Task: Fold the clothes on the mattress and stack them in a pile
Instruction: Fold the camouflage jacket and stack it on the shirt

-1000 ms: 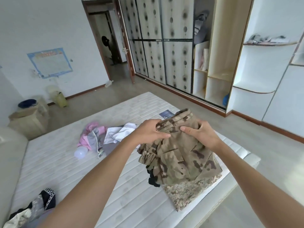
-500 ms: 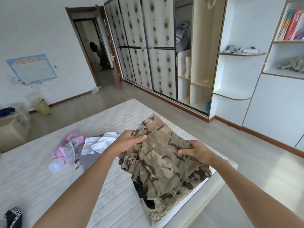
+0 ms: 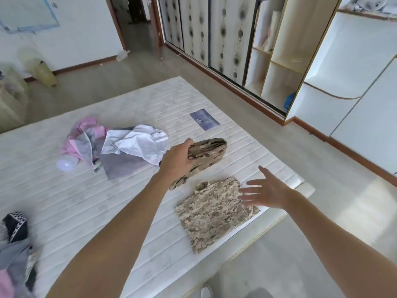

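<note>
My left hand (image 3: 179,161) grips a folded brown camouflage garment (image 3: 206,153) and holds it just above the white mattress (image 3: 75,203). A folded, paler digital-camouflage garment (image 3: 212,214) lies flat near the mattress's right corner. With its fingers spread, my right hand (image 3: 265,191) hovers over that garment's right edge and holds nothing. A loose heap of unfolded clothes lies further left: a white shirt (image 3: 139,143), a grey piece (image 3: 122,165) and a pink garment (image 3: 80,136).
More crumpled clothes (image 3: 15,244) lie at the mattress's lower left edge. A clear plastic bottle (image 3: 65,164) rests beside the pink garment. A dark label (image 3: 205,119) marks the mattress top. The open wardrobe (image 3: 277,61) and bare floor are to the right.
Both hands were holding the brown camouflage garment over the paler one. Now my right hand has let go and opened, and my left hand has carried the garment away to the left.
</note>
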